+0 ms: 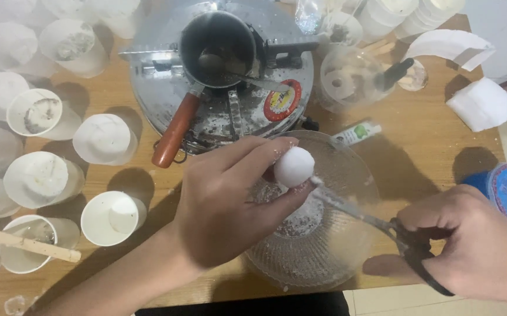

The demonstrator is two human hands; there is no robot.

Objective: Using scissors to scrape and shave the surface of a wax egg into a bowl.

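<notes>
Glass bowl (323, 257) nearest, beneath left hand (224, 205) pinching white ball (293, 167) and right hand (481, 246) closed around black-handled scissors (376, 219), tips at ball; left, white cups (110, 217) crowd tabletop; beyond, small white-green tube (357, 133), then metal stove (230, 111) with round red label (281, 100), dark pot (217, 44).

White wax ball (293, 167) over glass bowl (323, 257), scissors (376, 222) tip touching
</notes>
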